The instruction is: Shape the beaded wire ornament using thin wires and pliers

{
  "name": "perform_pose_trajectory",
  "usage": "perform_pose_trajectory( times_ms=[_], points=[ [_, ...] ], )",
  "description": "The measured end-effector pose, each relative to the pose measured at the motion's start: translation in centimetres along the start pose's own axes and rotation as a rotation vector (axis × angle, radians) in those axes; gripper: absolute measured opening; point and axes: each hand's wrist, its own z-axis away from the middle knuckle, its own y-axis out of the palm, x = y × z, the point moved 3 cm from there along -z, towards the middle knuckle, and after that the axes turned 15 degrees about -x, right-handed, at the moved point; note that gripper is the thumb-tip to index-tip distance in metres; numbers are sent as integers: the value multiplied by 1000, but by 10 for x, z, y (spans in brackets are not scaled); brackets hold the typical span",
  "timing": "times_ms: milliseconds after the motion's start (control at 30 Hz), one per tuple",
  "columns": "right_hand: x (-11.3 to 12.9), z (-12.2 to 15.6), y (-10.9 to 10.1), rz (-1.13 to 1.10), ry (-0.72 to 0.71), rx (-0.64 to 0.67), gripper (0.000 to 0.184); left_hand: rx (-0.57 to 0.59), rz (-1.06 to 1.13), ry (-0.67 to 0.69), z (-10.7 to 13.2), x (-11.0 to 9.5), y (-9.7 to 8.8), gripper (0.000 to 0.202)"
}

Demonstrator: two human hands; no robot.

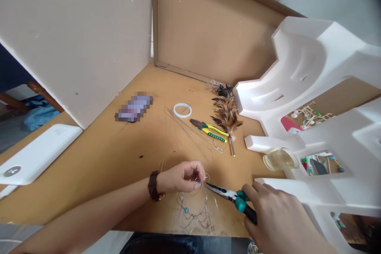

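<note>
Pliers [230, 195], teal-handled, sit gripped in your right hand [275, 214]; your left hand [181, 176] pinches beaded wire [193, 212] at their tip.

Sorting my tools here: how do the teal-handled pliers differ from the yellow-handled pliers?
The teal-handled pliers are gripped in the right hand, tips at the wire; the yellow-handled pliers lie untouched on the table. Their grips are yellow with green, the held pair's teal and black. Both have slim tapered noses.

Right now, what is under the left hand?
Loops of beaded wire lie on the table beneath the left hand. The part it pinches is mostly covered; the teal pliers meet it there.
</note>
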Motion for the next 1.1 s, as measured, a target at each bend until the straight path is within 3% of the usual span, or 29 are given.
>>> perform_pose_trajectory(
  times_ms=[300,667,1100],
  points=[
    [7,-4,-2,75,-42,-68,13,6,-213,163,6,-14,5,14],
    [6,-1,-2,38,-74,-151,13,11,-296,204,5,-19,7,7],
    [4,4,3,-40,-72,-125,15,-3,-289,202,5,-25,8,7]
  ],
)
